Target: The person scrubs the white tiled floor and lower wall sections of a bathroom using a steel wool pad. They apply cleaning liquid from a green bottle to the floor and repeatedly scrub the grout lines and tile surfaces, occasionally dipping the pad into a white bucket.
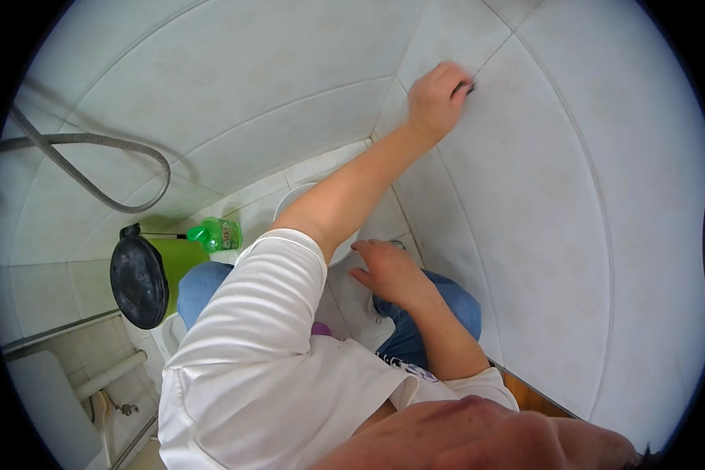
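Observation:
My left arm reaches up across the middle to the pale tiled wall [540, 180] on the right. Its hand [439, 98] is closed around a small dark object [462, 88], pressed against the tile beside a grout line. Most of that object is hidden in my fingers, so its kind does not show. Lower down, my right hand [392, 270] hangs above the floor near my right knee, fingers apart and holding nothing. A round white bucket [291, 200] stands on the floor, partly covered by my left forearm.
At the left stands a green bin [182, 262] with a black lid [139, 282]. Beside it is a green bottle [219, 234]. A grey shower hose [102, 139] loops off the left wall. A purple item [321, 329] shows on the floor below my arm; a white pipe [110, 376] runs lower left.

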### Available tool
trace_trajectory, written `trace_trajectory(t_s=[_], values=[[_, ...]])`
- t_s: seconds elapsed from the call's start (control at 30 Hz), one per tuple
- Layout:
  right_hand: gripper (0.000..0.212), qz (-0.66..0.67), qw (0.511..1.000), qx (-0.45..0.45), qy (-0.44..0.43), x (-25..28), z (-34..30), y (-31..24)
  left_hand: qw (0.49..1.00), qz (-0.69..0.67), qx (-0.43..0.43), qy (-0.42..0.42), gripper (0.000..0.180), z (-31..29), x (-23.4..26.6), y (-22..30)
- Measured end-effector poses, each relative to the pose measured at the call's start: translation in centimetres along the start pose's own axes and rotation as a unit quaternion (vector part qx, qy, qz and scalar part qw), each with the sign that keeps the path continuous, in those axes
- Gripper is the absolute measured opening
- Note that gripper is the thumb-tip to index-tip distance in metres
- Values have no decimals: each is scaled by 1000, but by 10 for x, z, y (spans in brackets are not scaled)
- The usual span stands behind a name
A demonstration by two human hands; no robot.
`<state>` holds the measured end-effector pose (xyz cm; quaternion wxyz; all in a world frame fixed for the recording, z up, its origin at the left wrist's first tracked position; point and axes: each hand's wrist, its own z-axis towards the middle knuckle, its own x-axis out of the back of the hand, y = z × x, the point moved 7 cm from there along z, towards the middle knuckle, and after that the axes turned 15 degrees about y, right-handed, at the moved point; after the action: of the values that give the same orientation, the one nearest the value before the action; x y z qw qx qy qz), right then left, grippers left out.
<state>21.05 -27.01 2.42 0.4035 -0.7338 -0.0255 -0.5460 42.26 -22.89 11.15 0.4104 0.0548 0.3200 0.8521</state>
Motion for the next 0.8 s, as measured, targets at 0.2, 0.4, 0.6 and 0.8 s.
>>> trace_trajectory(t_s=[0.2, 0.4, 0.6, 0.8], values=[[40, -7, 999, -7, -43, -10, 1, 8, 997, 22, 77, -10, 12, 27, 6, -18], [41, -31, 998, -24, -55, -6, -2, 11, 993, -113, 30, 18, 8, 86, -29, 46], [41, -10, 998, -14, -55, -7, -4, 10, 967, -91, 233, -49, 24, 137, -46, -43], [40, -5, 999, -8, -47, -5, -6, 11, 994, -39, 99, 39, 13, 93, -42, 8]])
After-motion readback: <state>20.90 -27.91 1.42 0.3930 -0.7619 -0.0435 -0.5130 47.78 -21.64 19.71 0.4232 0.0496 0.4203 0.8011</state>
